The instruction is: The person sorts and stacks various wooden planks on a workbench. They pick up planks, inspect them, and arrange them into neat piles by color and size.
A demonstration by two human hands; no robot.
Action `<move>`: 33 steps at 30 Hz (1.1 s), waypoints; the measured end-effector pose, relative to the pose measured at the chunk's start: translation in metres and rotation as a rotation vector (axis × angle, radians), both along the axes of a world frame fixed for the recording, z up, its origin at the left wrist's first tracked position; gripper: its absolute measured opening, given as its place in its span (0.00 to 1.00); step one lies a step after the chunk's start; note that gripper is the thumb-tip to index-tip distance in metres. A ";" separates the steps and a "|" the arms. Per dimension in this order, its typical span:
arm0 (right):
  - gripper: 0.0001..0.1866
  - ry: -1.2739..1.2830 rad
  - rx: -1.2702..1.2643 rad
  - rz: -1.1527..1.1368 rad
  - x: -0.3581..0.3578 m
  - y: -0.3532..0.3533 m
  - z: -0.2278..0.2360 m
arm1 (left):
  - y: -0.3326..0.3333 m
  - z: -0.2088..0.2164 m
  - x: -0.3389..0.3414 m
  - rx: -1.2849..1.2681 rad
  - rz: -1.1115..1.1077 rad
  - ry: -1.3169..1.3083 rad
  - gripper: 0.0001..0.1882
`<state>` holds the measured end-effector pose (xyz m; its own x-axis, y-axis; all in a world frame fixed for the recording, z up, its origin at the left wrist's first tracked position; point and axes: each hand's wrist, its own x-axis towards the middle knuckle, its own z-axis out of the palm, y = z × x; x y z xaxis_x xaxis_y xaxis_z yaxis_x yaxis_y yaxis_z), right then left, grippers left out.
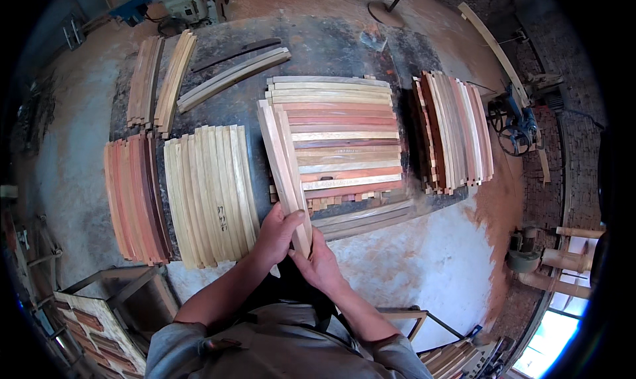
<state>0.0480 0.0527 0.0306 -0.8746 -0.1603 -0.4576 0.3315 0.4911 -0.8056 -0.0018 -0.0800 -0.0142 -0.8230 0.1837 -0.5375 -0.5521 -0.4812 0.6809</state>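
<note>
Two pale pinkish wooden strips (286, 159) lie side by side in my hands, slanting away from me. My left hand (277, 233) is closed round their near part from the left, thumb on top. Closer to their near end, my right hand (319, 263) grips them from the right. Their far part reaches over the left edge of a broad stack of mixed red, brown and cream strips (348, 130). Left of my hands is a stack of pale yellowish strips (209, 193) with dark marks on one piece.
Reddish strips (132, 200) are piled at the far left, and mixed-colour strips (457, 130) at the right. Smaller bundles (175, 81) lie at the back left. A blue wheeled machine (515, 124) stands at the right wall. A wooden frame (136, 286) is at the near left.
</note>
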 end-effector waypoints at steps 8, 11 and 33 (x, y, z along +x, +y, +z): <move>0.43 0.104 0.089 0.076 0.007 0.005 0.002 | -0.001 0.002 0.016 0.275 0.053 -0.022 0.22; 0.44 0.162 0.060 0.092 0.007 0.007 0.001 | -0.004 0.002 0.021 0.306 0.032 -0.031 0.21; 0.11 -0.116 -0.485 -0.818 0.036 0.105 -0.051 | 0.001 -0.017 -0.041 -1.599 -0.543 1.074 0.15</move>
